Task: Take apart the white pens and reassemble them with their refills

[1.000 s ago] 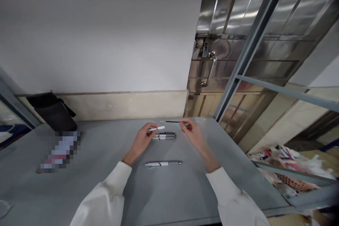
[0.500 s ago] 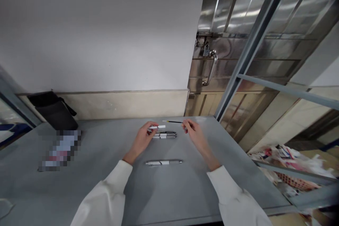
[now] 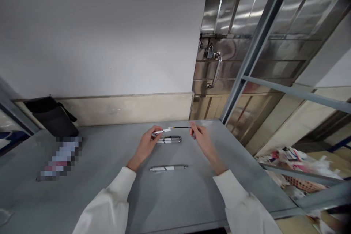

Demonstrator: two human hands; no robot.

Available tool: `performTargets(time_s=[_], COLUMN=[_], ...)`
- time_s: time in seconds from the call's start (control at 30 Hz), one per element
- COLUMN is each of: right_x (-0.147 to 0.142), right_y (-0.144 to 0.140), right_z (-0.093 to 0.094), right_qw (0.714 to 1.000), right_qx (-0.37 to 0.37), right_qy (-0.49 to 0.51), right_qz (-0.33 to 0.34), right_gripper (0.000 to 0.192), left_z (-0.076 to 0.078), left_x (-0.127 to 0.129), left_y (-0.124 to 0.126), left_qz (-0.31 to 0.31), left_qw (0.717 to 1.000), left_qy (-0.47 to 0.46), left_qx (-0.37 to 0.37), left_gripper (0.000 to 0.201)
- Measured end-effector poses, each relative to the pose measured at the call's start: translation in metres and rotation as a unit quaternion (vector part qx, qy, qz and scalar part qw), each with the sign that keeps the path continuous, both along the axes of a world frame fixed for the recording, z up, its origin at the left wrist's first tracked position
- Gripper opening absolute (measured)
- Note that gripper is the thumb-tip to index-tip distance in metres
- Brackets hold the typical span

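Note:
Over the far part of a grey metal table (image 3: 115,190), my left hand (image 3: 146,144) pinches a white pen barrel (image 3: 162,131). My right hand (image 3: 201,139) holds a thin black refill (image 3: 181,127) by its right end. The refill's left tip meets the open end of the barrel. Just below the barrel lie two assembled white and silver pens (image 3: 170,139) side by side. A third pen (image 3: 168,168) lies alone nearer to me, between my forearms.
A black bag (image 3: 52,119) leans against the wall at the far left, with a blurred flat item (image 3: 59,159) in front of it. A steel door with a handle and padlock (image 3: 214,65) stands behind. A heap of paper scraps (image 3: 296,168) lies below right.
My hands have drawn together: the refill tip, earlier a little apart from the barrel, now touches its open end. The view shifted slightly.

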State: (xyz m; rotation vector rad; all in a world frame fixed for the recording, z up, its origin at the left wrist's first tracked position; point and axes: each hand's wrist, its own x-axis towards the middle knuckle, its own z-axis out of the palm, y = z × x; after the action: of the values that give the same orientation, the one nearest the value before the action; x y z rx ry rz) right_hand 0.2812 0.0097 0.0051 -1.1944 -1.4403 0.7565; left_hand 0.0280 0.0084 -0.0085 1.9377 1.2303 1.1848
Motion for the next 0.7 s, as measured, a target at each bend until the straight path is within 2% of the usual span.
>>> performTargets(time_s=[0.3,0.47,0.7], right_x=[-0.001,0.0,-0.003], right_y=[-0.001,0.001,0.0], right_z=[0.006,0.002,0.003], right_qw=[1.0,0.999,0.999], right_qx=[0.018,0.019,0.006], right_qy=[-0.021,-0.031,-0.038], right_qz=[-0.002,0.006,0.016], right_gripper=[0.044,0.034,0.03], left_z=[0.0,-0.005,-0.012], left_x=[-0.004,-0.008,-0.015], left_y=[0.002,0.008,0.017], left_qz=[0.033,0.041,0.038], left_qw=[0.999,0.999,0.999], left_qy=[0.0,-0.014,-0.034], left_qx=[-0.002,-0.009,-0.011], left_gripper=[0.029,0.031,0.031])
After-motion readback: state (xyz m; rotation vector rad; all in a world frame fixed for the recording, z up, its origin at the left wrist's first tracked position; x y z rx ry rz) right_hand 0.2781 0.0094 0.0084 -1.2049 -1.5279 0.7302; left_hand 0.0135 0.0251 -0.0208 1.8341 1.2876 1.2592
